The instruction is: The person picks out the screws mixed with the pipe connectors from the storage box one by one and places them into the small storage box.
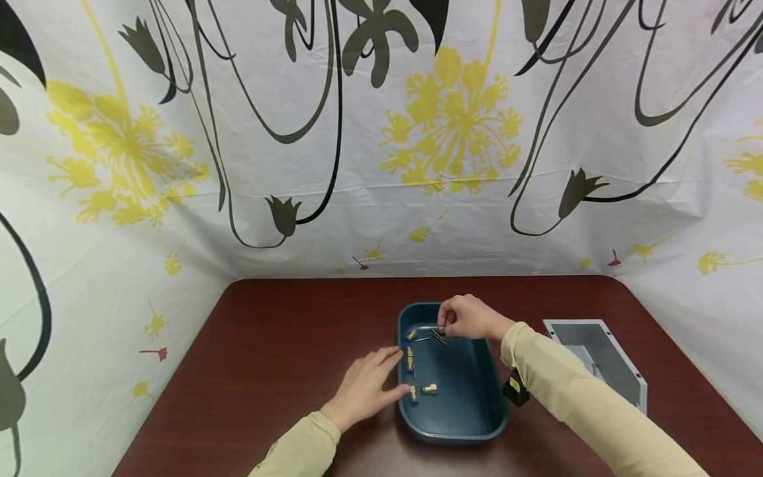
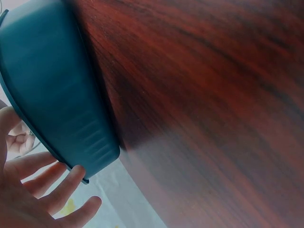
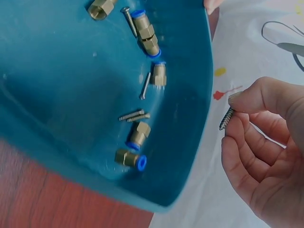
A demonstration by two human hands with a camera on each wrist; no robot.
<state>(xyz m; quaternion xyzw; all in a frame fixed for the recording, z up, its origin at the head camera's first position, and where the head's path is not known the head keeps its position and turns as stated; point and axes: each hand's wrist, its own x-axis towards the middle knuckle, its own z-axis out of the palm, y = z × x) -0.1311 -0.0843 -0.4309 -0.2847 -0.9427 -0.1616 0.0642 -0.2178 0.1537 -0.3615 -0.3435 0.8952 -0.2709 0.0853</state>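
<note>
A dark teal tray [image 1: 461, 397] holds several brass fittings [image 3: 138, 135] with blue collars, plus several loose screws [image 3: 145, 86]. Above its far end, my right hand [image 1: 471, 319] pinches a small threaded screw [image 3: 227, 118] between thumb and index finger; the screw's head is hidden by the fingertips. My left hand [image 1: 368, 385] reaches to the tray's left side, its fingers spread and fairly straight. In the left wrist view, fingertips [image 2: 78, 172] touch the rim of the tray [image 2: 52, 71].
Right of the tray, a grey open box [image 1: 626, 361] stands partly behind my right forearm. A black wrist camera [image 1: 516, 389] hangs beside the tray's right wall. The dark red wooden table [image 1: 286, 344] is backed by a white patterned cloth [image 1: 369, 218].
</note>
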